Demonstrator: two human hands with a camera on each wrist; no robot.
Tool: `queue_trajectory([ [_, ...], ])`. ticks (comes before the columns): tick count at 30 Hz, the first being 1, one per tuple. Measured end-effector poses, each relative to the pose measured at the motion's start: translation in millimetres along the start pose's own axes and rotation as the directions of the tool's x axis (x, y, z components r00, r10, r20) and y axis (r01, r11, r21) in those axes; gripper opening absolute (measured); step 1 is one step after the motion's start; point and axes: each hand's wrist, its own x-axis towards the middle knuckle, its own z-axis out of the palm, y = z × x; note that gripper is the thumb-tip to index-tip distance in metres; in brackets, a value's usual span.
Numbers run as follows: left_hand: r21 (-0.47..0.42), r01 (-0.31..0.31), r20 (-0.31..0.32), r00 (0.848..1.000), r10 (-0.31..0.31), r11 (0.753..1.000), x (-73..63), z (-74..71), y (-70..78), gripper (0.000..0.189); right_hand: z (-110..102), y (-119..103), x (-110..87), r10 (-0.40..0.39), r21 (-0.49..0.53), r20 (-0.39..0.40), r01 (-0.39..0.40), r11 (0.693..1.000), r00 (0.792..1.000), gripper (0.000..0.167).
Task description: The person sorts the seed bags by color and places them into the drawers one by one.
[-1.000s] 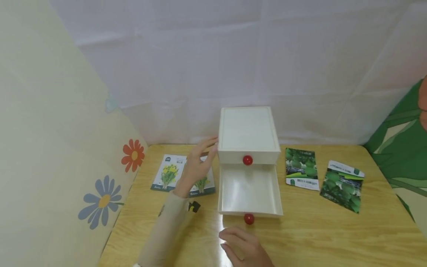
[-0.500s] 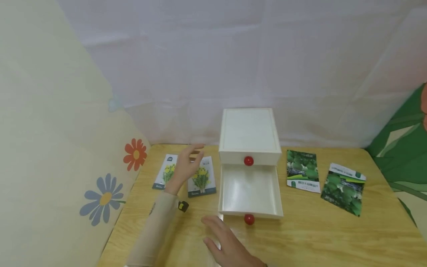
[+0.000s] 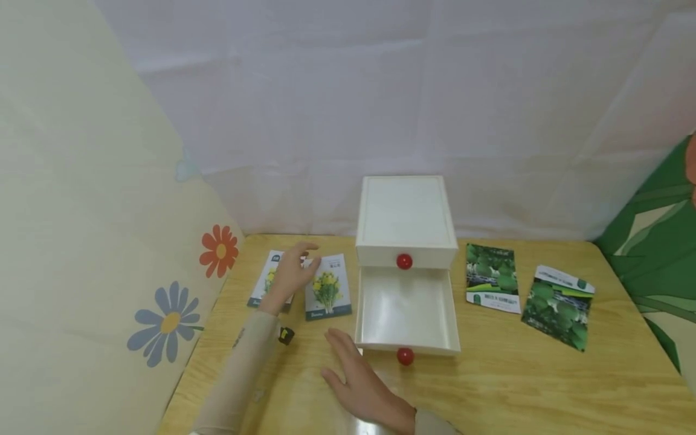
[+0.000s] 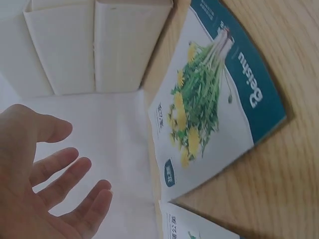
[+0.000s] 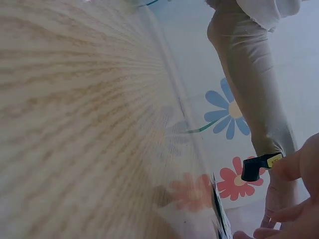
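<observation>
My left hand hovers over two seed packets with yellow flowers, its fingers loosely bent and holding nothing. It partly covers the left flower packet; the other flower packet lies just right of it. In the left wrist view that packet lies beside the left hand. My right hand, fingers extended and thumb apart, is above the table in front of the flower packets, left of the lower red knob. A white two-drawer box has its lower drawer pulled out with nothing inside.
Two green leafy seed packets, one upright and one tilted, lie right of the box. A white cloth hangs behind the wooden table. A flower-printed panel lines the left side.
My left hand has drawn away from the box's left side, moving left over the flower packets. My right hand has moved left and a little forward, its fingers spreading straighter.
</observation>
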Motion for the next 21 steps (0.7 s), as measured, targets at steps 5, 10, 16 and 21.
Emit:
queue_trajectory([
  [5, 0.059, 0.044, 0.052, 0.998, -0.047, 0.997, 0.4, -3.7, -4.1, 0.046, 6, 2, 15.6, 0.042, 0.039, -0.023, -0.041, 0.998, 0.999, 0.071],
  [10, 0.12, 0.04, 0.097, 0.994, -0.052, 0.992, 1.2, -6.7, -5.5, 0.05, 14, 6, 33.2, 0.119, 0.101, -0.097, -0.109, 0.989, 0.988, 0.07],
  [16, 0.171, 0.084, 0.136, 0.985, -0.108, 0.982, 0.8, -9.3, -7.8, 0.055, 26, 10, 48.6, 0.224, 0.158, -0.198, -0.194, 0.968, 0.954, 0.07],
  [21, 0.225, 0.106, 0.18, 0.972, -0.148, 0.969, -1.2, -7.6, -13.6, 0.063, 32, 16, 58.2, 0.297, 0.161, -0.248, -0.264, 0.951, 0.922, 0.073],
])
